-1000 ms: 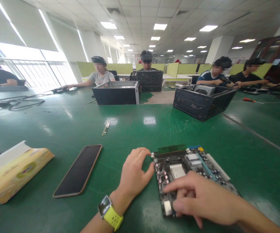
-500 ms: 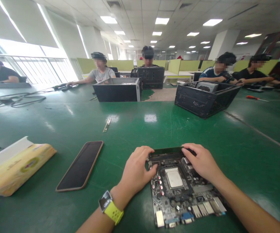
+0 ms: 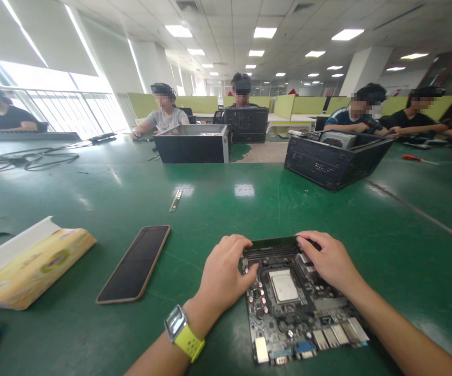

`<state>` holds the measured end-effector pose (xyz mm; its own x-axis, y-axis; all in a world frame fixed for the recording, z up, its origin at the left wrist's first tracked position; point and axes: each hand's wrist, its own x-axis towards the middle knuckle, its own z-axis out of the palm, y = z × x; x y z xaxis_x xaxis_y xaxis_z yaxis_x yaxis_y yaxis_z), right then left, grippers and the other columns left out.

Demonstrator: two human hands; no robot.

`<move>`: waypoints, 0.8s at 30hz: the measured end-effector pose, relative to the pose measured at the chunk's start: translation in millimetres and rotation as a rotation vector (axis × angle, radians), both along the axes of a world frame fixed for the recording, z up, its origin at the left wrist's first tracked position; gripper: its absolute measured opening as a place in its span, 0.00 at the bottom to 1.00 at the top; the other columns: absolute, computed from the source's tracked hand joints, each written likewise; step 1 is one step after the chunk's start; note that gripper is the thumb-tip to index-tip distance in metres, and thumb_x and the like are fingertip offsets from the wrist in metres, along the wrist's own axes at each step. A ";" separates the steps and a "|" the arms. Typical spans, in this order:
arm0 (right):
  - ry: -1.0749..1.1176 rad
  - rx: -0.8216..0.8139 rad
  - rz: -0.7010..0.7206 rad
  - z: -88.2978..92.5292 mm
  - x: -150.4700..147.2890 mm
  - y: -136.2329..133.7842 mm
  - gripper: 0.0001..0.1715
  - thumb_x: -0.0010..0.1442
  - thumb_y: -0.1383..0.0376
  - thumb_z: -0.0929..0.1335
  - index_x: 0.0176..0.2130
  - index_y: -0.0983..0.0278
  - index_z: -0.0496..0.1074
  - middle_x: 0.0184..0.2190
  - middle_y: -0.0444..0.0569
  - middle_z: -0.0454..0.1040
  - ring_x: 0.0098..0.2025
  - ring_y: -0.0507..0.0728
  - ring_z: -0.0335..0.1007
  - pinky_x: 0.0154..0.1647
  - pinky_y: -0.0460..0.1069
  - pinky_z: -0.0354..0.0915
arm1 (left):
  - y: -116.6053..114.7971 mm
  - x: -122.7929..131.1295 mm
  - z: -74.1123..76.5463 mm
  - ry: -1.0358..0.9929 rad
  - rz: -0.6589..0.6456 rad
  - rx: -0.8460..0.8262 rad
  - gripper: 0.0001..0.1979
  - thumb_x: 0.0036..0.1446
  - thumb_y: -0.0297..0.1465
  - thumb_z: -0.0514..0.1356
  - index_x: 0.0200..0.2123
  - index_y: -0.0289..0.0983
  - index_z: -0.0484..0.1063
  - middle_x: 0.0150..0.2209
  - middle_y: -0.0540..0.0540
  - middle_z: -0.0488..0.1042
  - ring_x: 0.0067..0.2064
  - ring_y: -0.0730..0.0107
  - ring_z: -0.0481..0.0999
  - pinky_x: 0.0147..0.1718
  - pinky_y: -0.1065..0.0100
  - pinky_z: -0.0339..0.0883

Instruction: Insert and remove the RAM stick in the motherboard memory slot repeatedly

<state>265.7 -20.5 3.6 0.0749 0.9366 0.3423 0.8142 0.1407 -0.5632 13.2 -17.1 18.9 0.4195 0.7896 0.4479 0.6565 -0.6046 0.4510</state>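
board: dark rectangular circuit board (image 3: 300, 318), flat on green table (image 3: 249, 209), close in front
left hand (image 3: 224, 274): fingers curled, gripping left end of slim dark green memory stick (image 3: 275, 243)
right hand (image 3: 328, 258): gripping stick's right end
stick: along board's far edge
left: black flat phone (image 3: 134, 263), yellow packet (image 3: 30, 266)
far: open black metal computer case (image 3: 333, 159)

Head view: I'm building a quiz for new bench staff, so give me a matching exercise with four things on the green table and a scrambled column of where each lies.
Things:
1 motherboard
2 phone
3 yellow packet
4 red-handled screwdriver

Places:
a far right, at the back
b touched by the left hand and the right hand
c at the left edge of the view
d between the yellow packet and the left hand

Pairs: 1-b; 2-d; 3-c; 4-a
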 end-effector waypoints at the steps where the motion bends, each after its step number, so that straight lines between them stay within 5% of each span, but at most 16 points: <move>1: 0.000 -0.004 -0.001 -0.1 0.1 0.2 0.17 0.60 0.57 0.62 0.38 0.61 0.77 0.39 0.49 0.79 0.44 0.60 0.72 0.47 0.56 0.64 | 0.1 0.0 0.1 0.003 0.004 0.000 0.13 0.49 0.28 0.61 0.40 0.39 0.67 0.42 0.45 0.72 0.44 0.59 0.69 0.44 0.57 0.67; 24: 0.010 -0.058 -0.039 3.9 -1.0 -0.3 0.15 0.58 0.56 0.64 0.39 0.60 0.76 0.40 0.48 0.77 0.44 0.60 0.70 0.47 0.55 0.63 | -0.9 1.0 0.0 -0.007 -0.018 0.003 0.08 0.49 0.27 0.60 0.35 0.39 0.67 0.40 0.46 0.72 0.43 0.61 0.69 0.44 0.60 0.66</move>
